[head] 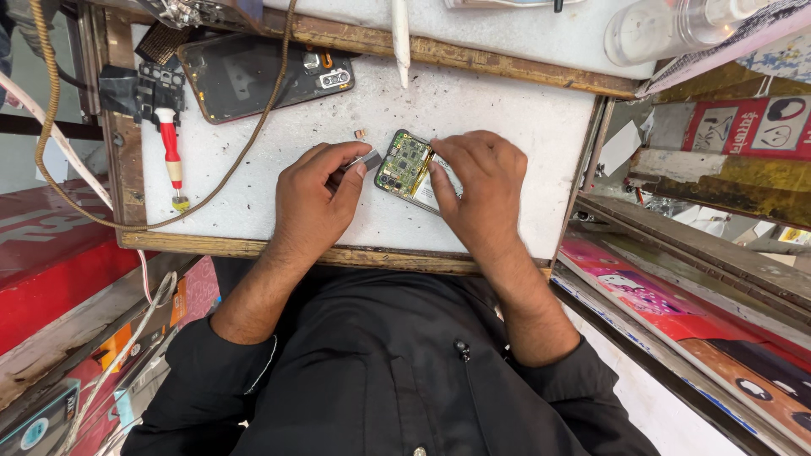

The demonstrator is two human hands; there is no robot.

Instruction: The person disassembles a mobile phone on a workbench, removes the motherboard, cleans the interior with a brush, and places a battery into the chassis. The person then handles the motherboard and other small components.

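An opened phone (407,165) with its green circuit board showing lies on the white work mat (253,186). My right hand (481,181) rests on the phone's right side, fingers pressing its edge and holding it down. My left hand (317,198) pinches thin metal tweezers (365,160), whose tip touches the phone's left edge. A tiny copper-coloured part (360,133) lies loose on the mat just above the tweezers.
A phone back cover (253,76) lies at the mat's upper left. A red-handled screwdriver (171,156) sits at the left edge. A brown cable (245,143) loops across the mat. A white stick (400,38) and a clear bottle (667,29) lie on the far shelf.
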